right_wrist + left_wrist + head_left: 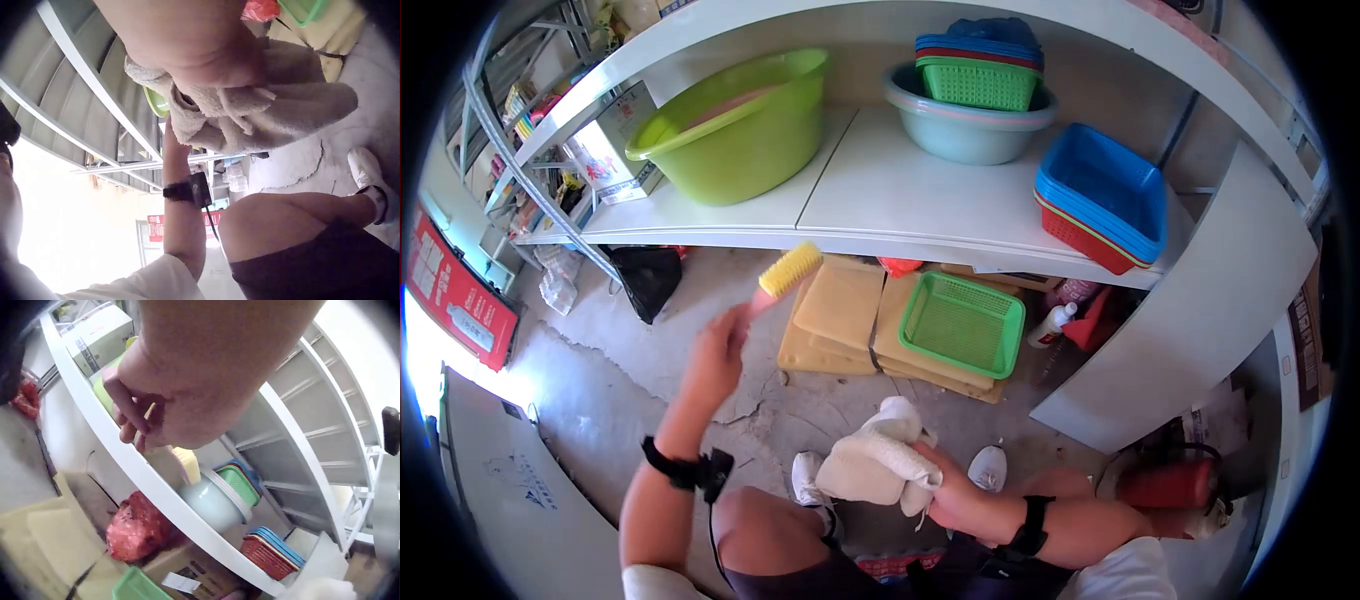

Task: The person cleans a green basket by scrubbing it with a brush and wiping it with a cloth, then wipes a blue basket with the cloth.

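In the head view the left hand (718,352) grips the pink handle of a brush with yellow bristles (791,269), raised at the left in front of the shelf. The left wrist view shows curled fingers of that hand (140,412), with part of the yellow bristles (187,465) beyond them. Low in the centre, the right hand (952,492) holds a bunched beige cloth (870,462) between the knees. From the right wrist, the right hand (215,62) covers part of the cloth (294,106), whose folds hang around it.
A white shelf (900,205) carries a large green tub (745,150), a light blue basin (975,135) and blue baskets (1105,185). Below lie flattened cardboard (835,310) and a green basket (962,325). A white board (1190,320) leans at the right, near a red cylinder (1168,484).
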### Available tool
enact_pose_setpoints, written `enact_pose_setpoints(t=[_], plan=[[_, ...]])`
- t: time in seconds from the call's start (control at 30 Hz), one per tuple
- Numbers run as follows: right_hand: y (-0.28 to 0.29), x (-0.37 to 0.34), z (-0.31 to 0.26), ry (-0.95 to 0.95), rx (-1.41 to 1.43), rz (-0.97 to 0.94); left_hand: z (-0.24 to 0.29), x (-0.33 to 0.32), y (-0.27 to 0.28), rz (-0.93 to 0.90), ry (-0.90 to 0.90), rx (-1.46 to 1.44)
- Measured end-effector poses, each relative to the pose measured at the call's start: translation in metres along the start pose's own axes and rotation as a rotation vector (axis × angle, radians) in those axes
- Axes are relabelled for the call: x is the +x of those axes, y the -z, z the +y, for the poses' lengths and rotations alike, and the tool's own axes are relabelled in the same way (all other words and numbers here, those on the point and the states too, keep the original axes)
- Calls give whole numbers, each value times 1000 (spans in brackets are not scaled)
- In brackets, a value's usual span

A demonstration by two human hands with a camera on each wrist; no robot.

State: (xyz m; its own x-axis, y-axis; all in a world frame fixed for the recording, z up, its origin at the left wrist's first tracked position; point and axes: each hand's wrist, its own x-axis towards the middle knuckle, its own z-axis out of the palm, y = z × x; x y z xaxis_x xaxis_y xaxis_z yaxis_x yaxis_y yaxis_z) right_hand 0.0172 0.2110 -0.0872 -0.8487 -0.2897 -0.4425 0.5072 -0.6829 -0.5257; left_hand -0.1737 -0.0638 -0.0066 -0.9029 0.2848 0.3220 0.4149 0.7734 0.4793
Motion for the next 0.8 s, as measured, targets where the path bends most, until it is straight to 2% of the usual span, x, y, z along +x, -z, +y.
enact_pose_setpoints(t=[0.07, 0.17, 0.3, 0.33, 0.37, 0.4, 0.53, 0.63, 0.77, 0.8], plan=[[-10, -6, -4, -54, -66, -11, -18, 30, 6, 79, -78, 232], [-10, -1, 2, -7, 38, 51, -26, 71, 7, 110, -69, 535], [-11, -1, -4, -5, -56, 20, -38, 124, -5, 213, -33, 555], [-8, 5, 0, 56, -191, 41, -41, 135, -10, 244, -41, 576], [-6, 9, 0, 55, -185, 38, -44, 146, -16, 273, -48, 598], [-9, 9, -2, 49, -177, 36, -39, 154, -17, 219, 26, 595], [-24, 1, -30, -63, -48, 18, -69, 175, -38, 259, 25, 672], [-14, 1, -20, -17, -63, 88, -84, 186, -38, 126, 189, 667], [-32, -2, -40, 110, -228, 85, -150, 201, -49, 163, 13, 472], [-26, 2, -36, 135, -240, 91, -145, 196, -48, 156, 44, 450]])
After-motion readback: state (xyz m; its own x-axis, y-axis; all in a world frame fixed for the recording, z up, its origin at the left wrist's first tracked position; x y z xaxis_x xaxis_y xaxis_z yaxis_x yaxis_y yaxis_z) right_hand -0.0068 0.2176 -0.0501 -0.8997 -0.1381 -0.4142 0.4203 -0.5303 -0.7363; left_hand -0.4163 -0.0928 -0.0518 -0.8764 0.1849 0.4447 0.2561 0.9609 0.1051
